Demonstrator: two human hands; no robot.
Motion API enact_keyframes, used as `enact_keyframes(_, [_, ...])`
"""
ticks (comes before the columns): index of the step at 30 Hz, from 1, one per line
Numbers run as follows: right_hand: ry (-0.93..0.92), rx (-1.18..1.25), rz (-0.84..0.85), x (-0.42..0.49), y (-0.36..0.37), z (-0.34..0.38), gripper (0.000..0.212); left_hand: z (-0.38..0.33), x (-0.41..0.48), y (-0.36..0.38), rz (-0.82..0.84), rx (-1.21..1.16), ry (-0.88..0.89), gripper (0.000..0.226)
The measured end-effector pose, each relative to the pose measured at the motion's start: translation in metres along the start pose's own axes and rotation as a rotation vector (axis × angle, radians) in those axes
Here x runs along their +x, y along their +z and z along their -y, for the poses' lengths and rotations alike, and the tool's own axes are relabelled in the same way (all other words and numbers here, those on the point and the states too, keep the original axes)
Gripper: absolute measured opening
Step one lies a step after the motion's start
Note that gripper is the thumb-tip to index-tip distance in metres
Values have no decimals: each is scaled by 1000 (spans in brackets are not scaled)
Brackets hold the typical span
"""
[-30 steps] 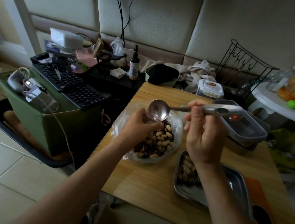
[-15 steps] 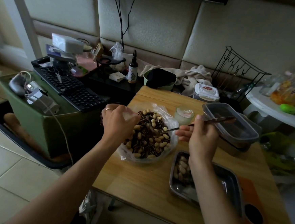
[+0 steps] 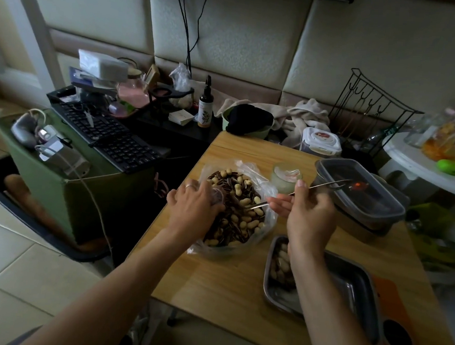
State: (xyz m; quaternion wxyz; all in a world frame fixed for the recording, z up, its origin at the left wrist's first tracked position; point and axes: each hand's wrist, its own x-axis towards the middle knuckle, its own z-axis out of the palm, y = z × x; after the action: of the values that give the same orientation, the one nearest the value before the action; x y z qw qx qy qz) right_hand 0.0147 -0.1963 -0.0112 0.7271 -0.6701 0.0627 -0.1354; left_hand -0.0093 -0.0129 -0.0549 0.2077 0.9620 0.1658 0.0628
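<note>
Just dipped the long shiny metal spoon [image 3: 326,185], pinched tight in the right hand [image 3: 311,219], from up high into the clear plastic bag of peanuts and dark seeds [image 3: 236,200] mid-table, left hand [image 3: 190,210] curled on its left rim, so maybe ready to scoop toward the near-right square steel tray [image 3: 348,288].

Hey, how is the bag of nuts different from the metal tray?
The bag is soft clear plastic; the tray is rigid steel. The bag is heaped with peanuts mixed with dark striped seeds; the tray shows only peanuts, at one end. The left hand grips the bag's rim, while nothing holds the tray. Both sit on the table.
</note>
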Motion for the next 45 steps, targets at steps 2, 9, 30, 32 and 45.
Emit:
enact_keyframes(2, [-75,-69,15,0,-5,2,25,1,0,1,1,-5,-9,52])
enact_keyframes(9, [-367,-361,112,-9,-13,-5,20,0,-3,2,-67,-33,-6,52])
enact_keyframes(30, [-10,-194,32,10,-25,-4,23,-16,2,-9,44,-397,107,28])
enact_keyframes(32, [-44,-177,16,13,-26,0,22,-16,3,-7,72,-419,92,37])
enact_keyframes(45, [-494,-226,136,12,-27,18,23,-31,6,4,-11,-294,134,35])
